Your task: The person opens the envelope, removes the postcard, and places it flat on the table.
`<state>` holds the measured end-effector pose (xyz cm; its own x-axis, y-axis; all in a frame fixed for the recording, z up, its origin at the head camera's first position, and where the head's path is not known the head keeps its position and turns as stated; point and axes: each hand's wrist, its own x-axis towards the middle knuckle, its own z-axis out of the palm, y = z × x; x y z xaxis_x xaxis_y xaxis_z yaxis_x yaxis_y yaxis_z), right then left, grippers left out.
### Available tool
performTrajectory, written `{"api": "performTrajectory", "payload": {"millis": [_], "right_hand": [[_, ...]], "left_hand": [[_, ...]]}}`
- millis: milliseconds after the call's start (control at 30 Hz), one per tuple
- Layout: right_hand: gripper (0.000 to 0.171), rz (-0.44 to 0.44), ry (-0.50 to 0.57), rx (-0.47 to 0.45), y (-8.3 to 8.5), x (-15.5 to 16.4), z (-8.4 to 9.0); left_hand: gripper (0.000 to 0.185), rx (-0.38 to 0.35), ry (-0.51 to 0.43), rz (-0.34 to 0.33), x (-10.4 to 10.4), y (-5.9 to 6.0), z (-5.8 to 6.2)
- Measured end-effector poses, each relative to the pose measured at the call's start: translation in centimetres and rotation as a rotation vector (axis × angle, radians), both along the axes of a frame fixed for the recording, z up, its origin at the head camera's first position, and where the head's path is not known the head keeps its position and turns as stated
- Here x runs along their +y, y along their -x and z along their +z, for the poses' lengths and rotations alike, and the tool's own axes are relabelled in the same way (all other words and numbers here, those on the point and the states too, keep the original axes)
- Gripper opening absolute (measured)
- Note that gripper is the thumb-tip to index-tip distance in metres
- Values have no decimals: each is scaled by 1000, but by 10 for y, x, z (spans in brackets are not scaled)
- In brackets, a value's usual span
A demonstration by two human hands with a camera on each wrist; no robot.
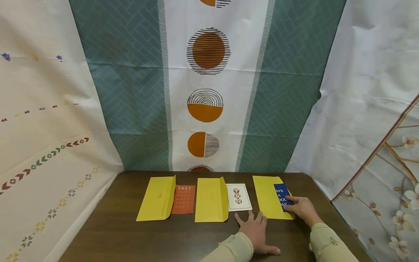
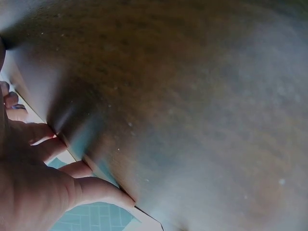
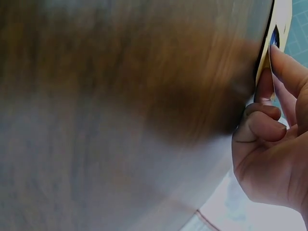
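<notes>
At the right of the head view, my right hand [image 1: 302, 209] pinches a blue card [image 1: 282, 193] with white lettering. The card lies partly inside a yellow envelope [image 1: 264, 196], and the left ends of its words are hidden. In the right wrist view, thumb and finger of the right hand [image 3: 276, 154] hold the card's edge, the other fingers curled. My left hand [image 1: 255, 233] rests on the table with fingers spread, nearest a white card [image 1: 239, 197] with red-brown characters. The left wrist view shows the left hand [image 2: 43, 178] low at the tabletop, holding nothing.
A second yellow envelope [image 1: 211, 200] lies left of the white card and touches it. Further left, a third yellow envelope [image 1: 155, 198] lies beside an orange-red card [image 1: 183, 200]. All lie along the far part of a dark wooden table [image 1: 137, 240]. Patterned cloths [image 1: 137, 91] hang behind.
</notes>
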<state>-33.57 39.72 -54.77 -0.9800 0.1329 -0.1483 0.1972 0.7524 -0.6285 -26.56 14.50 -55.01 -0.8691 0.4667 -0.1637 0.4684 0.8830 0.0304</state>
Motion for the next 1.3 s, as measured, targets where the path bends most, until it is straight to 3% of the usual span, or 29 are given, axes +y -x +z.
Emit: {"api": "performTrajectory", "payload": {"millis": [333,767,1033,1300], "right_hand": [[70,7,-64,-57,-2,6,5],[70,-76,-207,-117,-9,20,16],[64,-77,-265,-95,-16,38,20],[57,-147,-317,-116,-16,47,20]], "left_hand": [[104,-15,-7,6,-1,-3,5],[104,-22,-7,14,-1,-3,3],[108,4,-6,2,0,0,-4],[108,32,13,-9,1,2,-9]]}}
